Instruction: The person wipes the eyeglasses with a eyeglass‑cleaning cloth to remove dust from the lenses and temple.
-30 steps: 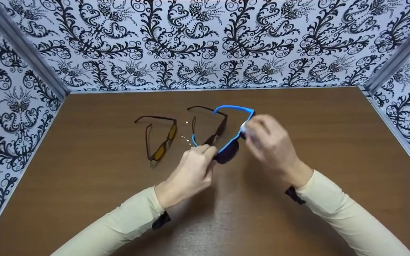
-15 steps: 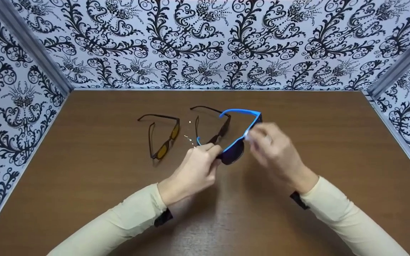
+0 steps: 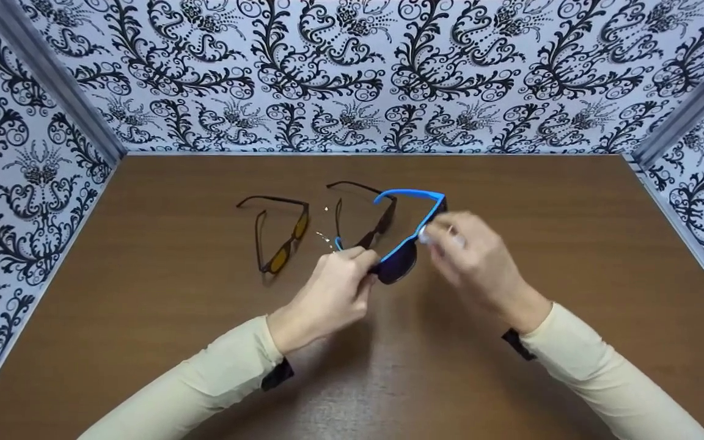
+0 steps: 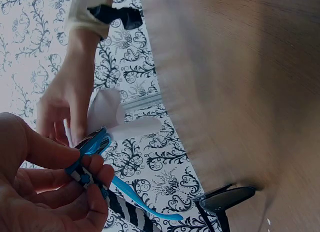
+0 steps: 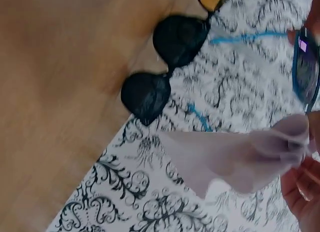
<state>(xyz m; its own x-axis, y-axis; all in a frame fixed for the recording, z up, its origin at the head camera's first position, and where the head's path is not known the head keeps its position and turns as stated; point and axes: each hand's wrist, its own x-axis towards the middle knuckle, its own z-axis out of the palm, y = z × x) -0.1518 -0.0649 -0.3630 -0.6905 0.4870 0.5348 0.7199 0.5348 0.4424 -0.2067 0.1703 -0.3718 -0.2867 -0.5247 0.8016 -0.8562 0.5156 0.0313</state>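
Note:
My left hand [image 3: 327, 293] grips blue-and-black sunglasses [image 3: 398, 264] by one end of the frame, near the hinge, and keeps them raised above the table. Their far blue arm stands unfolded. In the left wrist view, black-and-white stripes show on the outside of the gripped temple [image 4: 132, 212]. My right hand [image 3: 480, 260] pinches a thin whitish cloth [image 5: 225, 159] at the bridge and far lens. That lens is mostly covered by the fingers in the head view. The cloth hangs loose below the fingers in the right wrist view.
Dark-lensed sunglasses [image 3: 384, 219] lie with arms unfolded on the brown table [image 3: 162, 318], just behind the left hand. Glasses with yellow lenses [image 3: 278, 260] lie further left. Patterned panels [image 3: 352, 79] border the table at the back and sides.
Both hands and the blue sunglasses have shifted slightly to the right in the head view, partly with a small camera shift. My right hand has made small movements with the cloth at the lens.

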